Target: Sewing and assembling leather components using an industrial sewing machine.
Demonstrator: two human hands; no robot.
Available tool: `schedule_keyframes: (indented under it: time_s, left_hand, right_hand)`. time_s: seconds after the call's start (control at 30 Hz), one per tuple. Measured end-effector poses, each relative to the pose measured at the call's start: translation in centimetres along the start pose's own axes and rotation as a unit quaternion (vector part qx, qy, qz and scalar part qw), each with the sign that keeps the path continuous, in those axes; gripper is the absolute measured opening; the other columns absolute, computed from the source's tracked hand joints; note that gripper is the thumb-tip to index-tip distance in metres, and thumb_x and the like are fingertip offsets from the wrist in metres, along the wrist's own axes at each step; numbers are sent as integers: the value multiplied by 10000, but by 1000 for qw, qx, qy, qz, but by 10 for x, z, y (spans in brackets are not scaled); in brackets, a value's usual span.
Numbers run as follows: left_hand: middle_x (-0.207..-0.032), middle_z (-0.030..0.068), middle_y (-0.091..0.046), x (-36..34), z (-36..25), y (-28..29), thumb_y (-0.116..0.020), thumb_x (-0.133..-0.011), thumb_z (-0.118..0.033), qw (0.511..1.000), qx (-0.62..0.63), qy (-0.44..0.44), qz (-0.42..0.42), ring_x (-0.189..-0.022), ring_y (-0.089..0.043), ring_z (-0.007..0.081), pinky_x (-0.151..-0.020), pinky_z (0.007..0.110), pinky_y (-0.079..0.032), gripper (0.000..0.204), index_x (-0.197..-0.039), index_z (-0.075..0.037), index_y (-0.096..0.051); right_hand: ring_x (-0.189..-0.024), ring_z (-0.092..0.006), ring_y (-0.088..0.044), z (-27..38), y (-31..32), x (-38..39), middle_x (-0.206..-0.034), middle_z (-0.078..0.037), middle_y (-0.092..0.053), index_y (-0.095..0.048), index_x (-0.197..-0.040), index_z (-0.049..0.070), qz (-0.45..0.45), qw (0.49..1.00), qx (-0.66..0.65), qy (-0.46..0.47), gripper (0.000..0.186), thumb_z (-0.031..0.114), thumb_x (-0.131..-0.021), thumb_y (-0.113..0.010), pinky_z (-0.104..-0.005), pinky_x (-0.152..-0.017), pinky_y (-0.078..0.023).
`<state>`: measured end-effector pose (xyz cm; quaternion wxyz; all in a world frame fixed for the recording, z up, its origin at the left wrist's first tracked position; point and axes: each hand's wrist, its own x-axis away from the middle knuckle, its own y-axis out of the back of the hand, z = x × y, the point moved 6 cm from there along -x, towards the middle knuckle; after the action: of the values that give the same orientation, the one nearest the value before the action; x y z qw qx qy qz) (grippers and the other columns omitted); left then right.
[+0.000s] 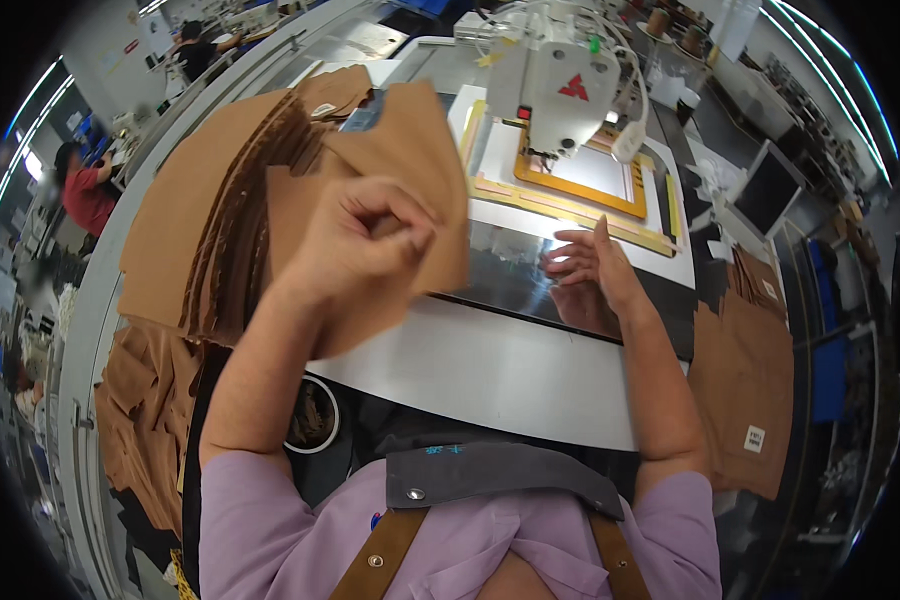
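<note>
Crumpled brown cloth [142, 415] lies in a soft heap at near left; beyond it leans a thick stack [175, 215] of smooth brown panels, their edges rough and dark. A round white tub [337, 411] beside the worktop [490, 355] holds dark scraps [313, 417]. The left hand [360, 245] curls, thumb and fingers pinching a loose, blurred brown panel [430, 135] above the worktop. The right hand's [602, 270] fingers are slightly spread over a glossy dark plate [510, 255], near a rectangular yellow frame [580, 197]. Flat brown pieces [745, 375] hang at far right.
</note>
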<state>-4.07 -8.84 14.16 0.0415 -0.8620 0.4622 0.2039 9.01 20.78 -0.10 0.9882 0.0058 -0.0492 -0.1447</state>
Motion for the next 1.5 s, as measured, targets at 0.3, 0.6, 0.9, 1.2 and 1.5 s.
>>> schedule_keyframes:
  time_s: [0.3,0.6,0.9,1.2,1.5]
  left_hand:
    - [-1025,91,-736,50,96,-155,-806,-820,-117,943,-3,68,327,-967,-693,207,-870,331,-544,171,-927,2,-745]
    - [-1340,109,-608,-50,114,-72,-758,-893,-278,945,-314,-97,12,-1263,-558,316,-1209,494,-232,550,-1375,-103,-558]
    - [-791,-35,-683,-67,122,-45,-724,-949,-169,980,49,141,128,-739,-615,45,-679,218,-515,153,-1002,-27,-703]
    - [-742,38,-658,-124,194,-35,-744,-847,-190,918,-373,135,27,-656,-586,111,-632,284,-497,207,-763,-18,-664]
    - [-851,-9,-610,-170,217,-20,-785,-749,-264,917,-374,134,-39,-674,-589,127,-718,288,-488,239,-731,-59,-662]
  right_hand:
    - [-978,-109,-661,-2,35,30,-1152,-66,-673,-538,-1348,-4,-96,979,-181,-13,575,475,-1030,-563,-262,-865,-541]
    - [-954,-80,-643,97,-8,87,-1083,-31,-693,-661,-1164,14,13,997,-2,80,236,85,-942,-696,-206,-825,-510]
    - [-582,-74,-568,103,95,126,-752,-6,-672,-688,-938,7,-168,969,181,-7,196,189,-906,-757,-280,-498,-454]
    - [-588,-143,-618,7,169,12,-671,0,-653,-697,-832,86,-253,875,413,1,275,355,-873,-742,-297,-594,-473]
    - [-629,-174,-666,2,200,-34,-722,-21,-700,-708,-835,97,-257,879,401,-20,283,373,-896,-695,-322,-607,-486]
